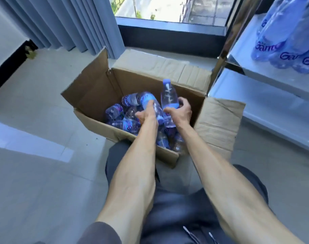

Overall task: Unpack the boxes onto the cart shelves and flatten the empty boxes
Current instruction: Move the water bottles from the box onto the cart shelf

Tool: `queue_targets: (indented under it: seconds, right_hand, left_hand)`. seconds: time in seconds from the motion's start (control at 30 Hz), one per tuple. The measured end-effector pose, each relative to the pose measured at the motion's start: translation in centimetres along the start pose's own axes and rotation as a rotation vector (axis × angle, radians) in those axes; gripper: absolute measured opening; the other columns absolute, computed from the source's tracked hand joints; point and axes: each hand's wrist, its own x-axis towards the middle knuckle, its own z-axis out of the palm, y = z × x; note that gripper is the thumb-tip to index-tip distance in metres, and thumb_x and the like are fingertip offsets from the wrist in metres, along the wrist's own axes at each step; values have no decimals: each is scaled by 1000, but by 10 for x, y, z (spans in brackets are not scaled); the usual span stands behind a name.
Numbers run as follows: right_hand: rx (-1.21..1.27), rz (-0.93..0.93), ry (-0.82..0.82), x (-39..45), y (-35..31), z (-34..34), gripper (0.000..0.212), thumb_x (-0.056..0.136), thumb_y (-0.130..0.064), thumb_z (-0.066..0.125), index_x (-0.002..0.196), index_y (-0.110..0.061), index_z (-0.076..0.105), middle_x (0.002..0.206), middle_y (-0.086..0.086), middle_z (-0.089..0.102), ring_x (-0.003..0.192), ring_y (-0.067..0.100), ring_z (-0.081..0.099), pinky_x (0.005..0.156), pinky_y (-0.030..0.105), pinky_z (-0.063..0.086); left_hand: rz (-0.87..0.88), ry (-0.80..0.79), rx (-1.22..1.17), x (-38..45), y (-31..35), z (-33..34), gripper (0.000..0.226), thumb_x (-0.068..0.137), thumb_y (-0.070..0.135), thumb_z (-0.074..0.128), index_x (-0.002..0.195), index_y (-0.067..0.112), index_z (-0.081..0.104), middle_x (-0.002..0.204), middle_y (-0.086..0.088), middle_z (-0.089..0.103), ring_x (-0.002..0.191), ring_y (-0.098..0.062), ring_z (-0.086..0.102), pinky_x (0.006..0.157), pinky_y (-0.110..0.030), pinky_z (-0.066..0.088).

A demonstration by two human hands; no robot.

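Right hand [179,112] fingers curled round the lower body of an upright water bottle [168,97], blue cap up, thumb on the near side at the blue label band, the other fingers wrapped behind it; bottle base sits below the palm, neck and cap well above the fingers. Left hand [145,114] grips a second water bottle [154,106] that lies tilted, blue label end up-left past the fingertips, the rest running down-right under the hand; exact finger wrap partly hidden by the hand's back. The two held bottles are just beside each other, touching or nearly, can't tell which. Both hands are inside the open cardboard box [92,95], above a loose pile of bottles [122,118] lying every way on the box bottom, mostly left of and under the hands. Box flaps are folded outward, one up at left, one flat at far side, one creased at right. Box sits on a light tiled floor [35,106] between the person's knees and a window [167,9]. Grey curtain [71,23] at far left. Right of the box, white cart shelves [266,88]; upper shelf holds a shrink-wrapped pack of bottles [291,37] with blue lettering. Dark trousers at bottom.
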Motion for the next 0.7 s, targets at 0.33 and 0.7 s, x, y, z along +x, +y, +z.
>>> queue_targets:
  seconds: [0.33, 0.7]
  right_hand:
    - [720, -73, -12, -55, -16, -124, 35, 65, -23, 67, 99, -13, 62, 73, -1, 61, 66, 16, 57, 62, 29, 48]
    - [1350, 25, -299, -128, 58, -225, 33, 83, -36, 52, 95, -7, 60, 78, 7, 59, 64, 22, 60, 57, 26, 48]
  left_hand:
    - [165, -816, -455, -114, -5, -46, 58, 61, -2, 46, 119, 4, 51, 96, -12, 64, 82, -28, 64, 69, -31, 43]
    - [-34, -951, -718, -235, -88, -49, 87, 85, 82, 26, 110, 14, 75, 119, -17, 67, 124, -36, 56, 109, -47, 41]
